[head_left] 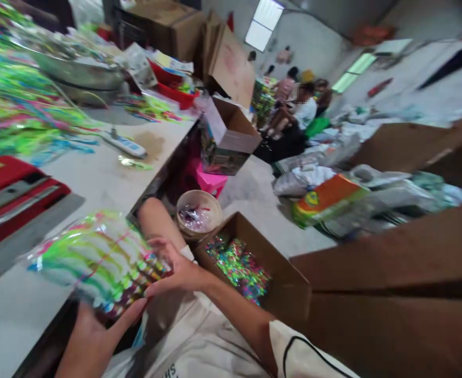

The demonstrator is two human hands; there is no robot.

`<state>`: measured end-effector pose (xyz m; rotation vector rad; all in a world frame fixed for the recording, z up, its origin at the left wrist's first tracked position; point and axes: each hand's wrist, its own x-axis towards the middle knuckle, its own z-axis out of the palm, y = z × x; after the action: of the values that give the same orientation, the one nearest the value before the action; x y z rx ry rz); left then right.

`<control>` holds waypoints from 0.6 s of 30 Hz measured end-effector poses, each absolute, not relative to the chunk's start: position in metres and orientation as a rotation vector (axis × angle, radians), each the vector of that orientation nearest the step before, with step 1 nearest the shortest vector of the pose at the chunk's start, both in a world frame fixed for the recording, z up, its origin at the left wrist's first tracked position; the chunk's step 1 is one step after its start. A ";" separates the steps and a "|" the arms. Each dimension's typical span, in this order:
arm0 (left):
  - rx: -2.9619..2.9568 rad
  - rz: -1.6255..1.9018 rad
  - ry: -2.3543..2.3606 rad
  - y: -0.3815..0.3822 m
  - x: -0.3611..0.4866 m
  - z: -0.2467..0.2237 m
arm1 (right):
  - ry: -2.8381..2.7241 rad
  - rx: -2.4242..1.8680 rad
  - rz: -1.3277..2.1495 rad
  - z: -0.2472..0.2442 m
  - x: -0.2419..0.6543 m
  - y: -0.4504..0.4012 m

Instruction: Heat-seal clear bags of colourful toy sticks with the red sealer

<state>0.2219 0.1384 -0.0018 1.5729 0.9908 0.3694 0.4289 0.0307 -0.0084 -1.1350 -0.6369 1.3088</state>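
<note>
Between my two hands is a clear plastic bag (101,257) packed with neon green, yellow, pink and blue strip-like pieces, over the table's near edge. My left hand (97,331) grips its lower side, thumb along the near end. My right hand (176,270) is closed around the bag's right end, thumb below and fingers above. Motion blurs the bag, and the exact kind of pieces inside cannot be made out.
A red sealing machine (14,199) stands on the white table (93,181) at left, with loose neon strips (30,100) and a metal basin (81,73) behind. Beside my legs are a bucket (217,212) and a cardboard box (286,283) of colourful pieces. People (304,107) sit far back.
</note>
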 end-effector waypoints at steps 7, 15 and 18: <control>1.661 -0.064 0.238 0.058 0.337 -0.002 | -0.374 -1.365 1.169 0.013 0.507 -0.157; 1.685 -0.167 0.059 0.054 0.340 -0.027 | -0.098 -1.544 1.146 0.014 0.571 -0.319; 1.600 -0.154 0.120 0.062 0.334 -0.036 | -0.046 -1.577 1.119 0.007 0.588 -0.332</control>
<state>0.3338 0.0621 -0.0356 1.5995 0.1200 -0.1542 0.5877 -0.3325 0.0072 -1.5774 -0.0458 1.1188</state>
